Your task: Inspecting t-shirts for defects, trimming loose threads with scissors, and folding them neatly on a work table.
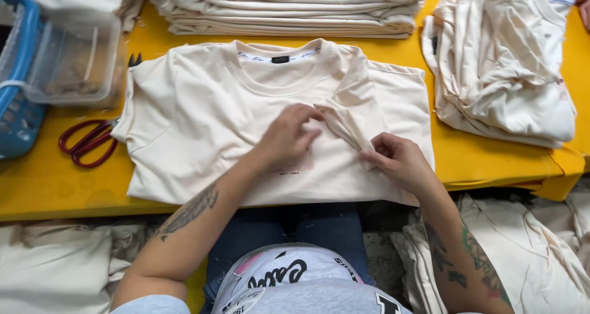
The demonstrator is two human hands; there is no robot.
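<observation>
A cream-coloured cotton T-shirt (203,117) lies front side up on the yellow table (49,185), its ribbed round collar toward the far edge and its lower hem reaching the near edge in front of the person. The body is folded inward along both sides into a rough rectangle, and a faint reddish print shows on the chest, partly under the hands. A fold of the fabric is raised near the shirt's right half, running as a ridge from the shoulder down to the hands.

The left hand (287,136) rests curled on the chest of the shirt, its fingertips pressed against the top of the raised fold. The right hand (396,157) is closed in a pinch on the lower end of that same fold, near the table's near edge.

Along the far edge sits a neat stack of folded cream shirts (289,7); toward the far right corner lies a looser heap of cream garments (504,62). Red-handled scissors (86,142) lie just left of the shirt, with a clear plastic box (74,62) and a blue basket (15,105) at the left edge.
</observation>
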